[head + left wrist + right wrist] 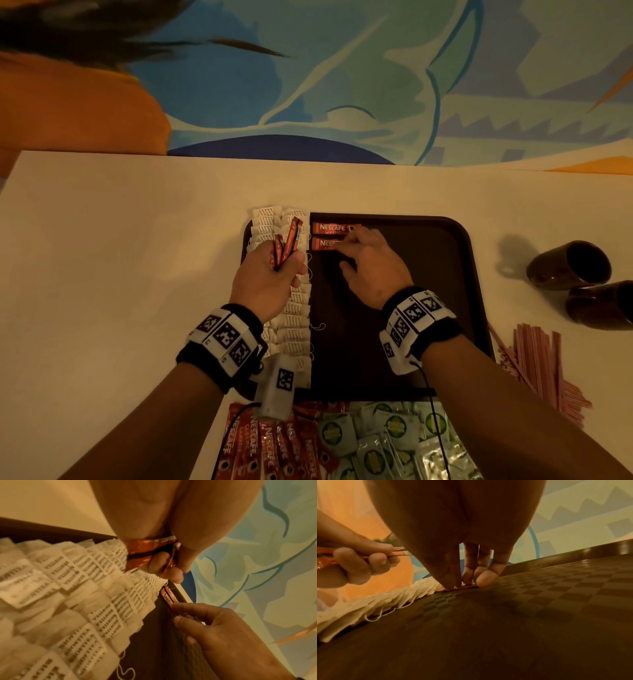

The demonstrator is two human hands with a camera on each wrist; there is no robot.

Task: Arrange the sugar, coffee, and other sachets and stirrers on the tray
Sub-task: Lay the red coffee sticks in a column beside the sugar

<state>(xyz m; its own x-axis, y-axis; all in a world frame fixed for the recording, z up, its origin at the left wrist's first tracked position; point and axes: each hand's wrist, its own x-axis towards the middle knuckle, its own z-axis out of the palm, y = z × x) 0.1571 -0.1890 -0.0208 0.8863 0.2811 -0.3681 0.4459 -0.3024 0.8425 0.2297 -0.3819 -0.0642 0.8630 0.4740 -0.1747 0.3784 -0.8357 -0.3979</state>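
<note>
Red paper coffee sachets [286, 245] fill your clenched left hand [265, 279] while your right hand's [371, 265] straight fingertips [485, 579] press another red sachet [323, 244] near the dark plastic tray's [469, 260] far-left corner.

Under your right hand [371, 265] the dark tray [459, 274] looks like hard plastic, its floor embossed in a fine checker weave with a dull sheen and a glossier rim. The red coffee sachets [287, 245] in your left hand [265, 279] are shiny foil-like film. Beneath that hand the white tea bags [294, 320] are matt, soft, crinkled paper with thin cotton-like strings. The table [120, 240] around both hands looks smooth and matt.
</note>
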